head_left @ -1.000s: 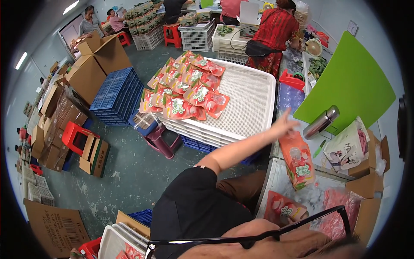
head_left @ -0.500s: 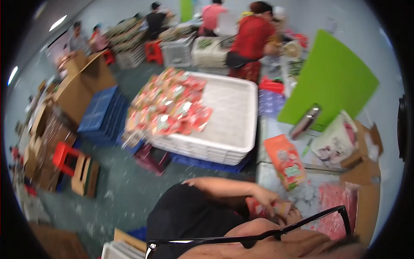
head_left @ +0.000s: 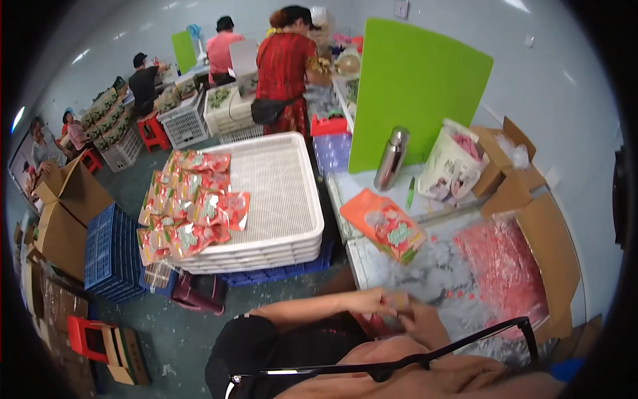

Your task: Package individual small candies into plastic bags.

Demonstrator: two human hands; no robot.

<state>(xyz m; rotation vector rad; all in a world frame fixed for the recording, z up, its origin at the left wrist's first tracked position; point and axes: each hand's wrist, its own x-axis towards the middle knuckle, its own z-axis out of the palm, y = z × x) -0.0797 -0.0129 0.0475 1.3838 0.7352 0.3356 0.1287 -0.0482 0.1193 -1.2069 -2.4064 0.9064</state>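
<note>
Close to my body, at the table's near edge, both hands are on a red printed pouch (head_left: 379, 324), mostly covered by fingers and the eyeglass frame below. My left hand (head_left: 374, 300) comes in from the left with its fingers closed at the pouch's upper part. My right hand (head_left: 425, 323) grips the pouch's other side, fingers bent. Farther up the table, an orange-red pouch (head_left: 385, 226) with a printed front lies flat. Small red packets in a clear bag (head_left: 502, 269) spill from a cardboard box lying on its side, with several red bits loose on the tabletop.
Stacked white trays (head_left: 282, 179) hold several filled pouches (head_left: 193, 206) on the left. A green board (head_left: 419, 93), steel flask (head_left: 392, 159), green-handled knife (head_left: 411, 193) and white bag (head_left: 452, 163) stand or lie at the table's back. Blue crates (head_left: 109, 253) and a red stool (head_left: 86, 339) are on the floor. Co-workers sit or stand beyond.
The view has swung to the right and steadied, so the trays and co-workers sit farther left. Both hands stay at the pouch, the right one now showing more clearly.
</note>
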